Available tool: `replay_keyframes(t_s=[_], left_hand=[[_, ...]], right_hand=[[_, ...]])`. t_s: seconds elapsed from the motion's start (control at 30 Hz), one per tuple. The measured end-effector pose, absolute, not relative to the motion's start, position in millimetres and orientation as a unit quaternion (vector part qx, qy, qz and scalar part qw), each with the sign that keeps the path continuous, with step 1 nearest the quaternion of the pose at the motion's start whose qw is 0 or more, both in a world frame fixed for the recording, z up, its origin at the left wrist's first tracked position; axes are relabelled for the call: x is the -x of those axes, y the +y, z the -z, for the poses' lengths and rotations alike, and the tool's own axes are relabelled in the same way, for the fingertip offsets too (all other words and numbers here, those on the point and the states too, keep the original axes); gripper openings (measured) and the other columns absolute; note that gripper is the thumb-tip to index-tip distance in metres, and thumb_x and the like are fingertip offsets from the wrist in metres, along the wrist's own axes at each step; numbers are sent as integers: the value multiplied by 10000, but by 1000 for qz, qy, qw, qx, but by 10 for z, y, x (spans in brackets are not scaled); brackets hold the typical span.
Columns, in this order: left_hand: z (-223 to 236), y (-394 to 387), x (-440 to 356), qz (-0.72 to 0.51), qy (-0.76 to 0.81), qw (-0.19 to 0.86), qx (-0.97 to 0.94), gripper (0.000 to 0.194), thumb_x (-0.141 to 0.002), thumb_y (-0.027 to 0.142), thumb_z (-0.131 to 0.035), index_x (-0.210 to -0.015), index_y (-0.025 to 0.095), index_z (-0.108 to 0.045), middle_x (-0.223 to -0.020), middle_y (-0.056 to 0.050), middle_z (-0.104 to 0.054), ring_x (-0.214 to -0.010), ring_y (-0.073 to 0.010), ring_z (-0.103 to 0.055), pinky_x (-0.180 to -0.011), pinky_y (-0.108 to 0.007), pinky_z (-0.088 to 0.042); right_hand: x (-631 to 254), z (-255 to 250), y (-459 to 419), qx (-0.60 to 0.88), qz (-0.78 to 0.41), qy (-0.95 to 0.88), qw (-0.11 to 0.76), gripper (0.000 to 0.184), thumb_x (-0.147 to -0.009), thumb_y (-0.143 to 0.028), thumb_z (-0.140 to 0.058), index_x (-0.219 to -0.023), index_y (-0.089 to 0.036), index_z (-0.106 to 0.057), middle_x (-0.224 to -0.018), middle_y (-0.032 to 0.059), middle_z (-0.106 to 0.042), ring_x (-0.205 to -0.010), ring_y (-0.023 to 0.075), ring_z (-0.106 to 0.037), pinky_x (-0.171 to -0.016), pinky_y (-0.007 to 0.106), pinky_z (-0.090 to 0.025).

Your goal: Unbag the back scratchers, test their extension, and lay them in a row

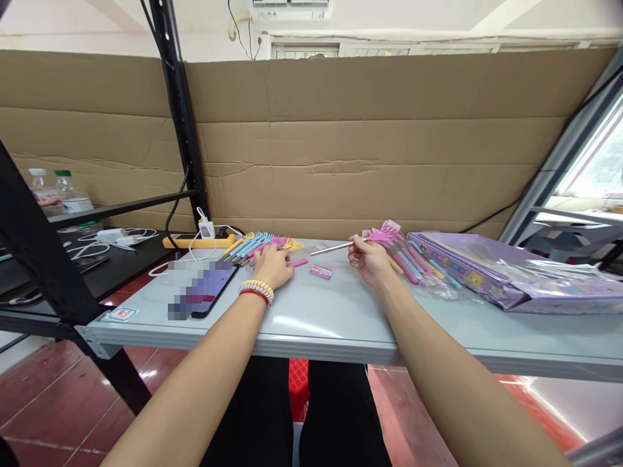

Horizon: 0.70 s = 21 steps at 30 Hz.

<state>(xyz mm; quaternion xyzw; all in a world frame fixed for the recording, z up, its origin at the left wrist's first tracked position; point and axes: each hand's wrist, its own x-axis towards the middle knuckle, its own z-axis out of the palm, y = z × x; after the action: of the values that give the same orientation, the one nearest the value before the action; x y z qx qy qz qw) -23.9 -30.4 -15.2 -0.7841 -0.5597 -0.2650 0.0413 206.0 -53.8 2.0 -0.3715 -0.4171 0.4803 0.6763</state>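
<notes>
My right hand (368, 261) is closed around a back scratcher. Its bare silver rod (331, 248) points left, and a pink claw head (382, 235) shows just beyond the fingers. Over on the left, my left hand (273, 267) rests low on the table with curled fingers; a pink handle (298, 263) sticks out between thumb and forefinger. Beside and behind that hand lies a row of yellow, blue and pink back scratchers (263, 239) with silver rods. Between the hands is a small pink-purple printed piece (321, 272). More back scratchers (413, 263) lie in clear plastic right of my right hand.
A purple box (487, 266) with clear plastic over it takes up the right side. On the left are a phone (214, 292) and an orange power strip (199, 241) with white cables. Cardboard (341, 143) stands behind the grey table (331, 321). A black rack post (178, 110) rises at left.
</notes>
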Motion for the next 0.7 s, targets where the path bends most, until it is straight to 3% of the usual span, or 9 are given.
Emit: replay_keyframes(t_s=[0.47, 0.7], left_hand=[[157, -290, 224, 210, -574, 49, 790, 229, -757, 254, -508, -827, 207, -720, -1150, -124, -601, -1137, -322, -459, -925, -503, -341], [152, -267, 221, 181, -578, 44, 795, 274, -776, 227, -460, -869, 201, -717, -964, -117, -695, -1028, -310, -553, -884, -481, -354]], right_hand=[[-2058, 4, -516, 398, -462, -435, 663, 364, -602, -419, -793, -724, -152, -577, -524, -21, -497, -420, 74, -445, -337, 194, -257], [-2068, 33, -485, 413, -451, -433, 662, 357, -627, -437, -774, -711, -154, -574, -513, -19, -493, -397, 68, -430, -327, 188, -256]])
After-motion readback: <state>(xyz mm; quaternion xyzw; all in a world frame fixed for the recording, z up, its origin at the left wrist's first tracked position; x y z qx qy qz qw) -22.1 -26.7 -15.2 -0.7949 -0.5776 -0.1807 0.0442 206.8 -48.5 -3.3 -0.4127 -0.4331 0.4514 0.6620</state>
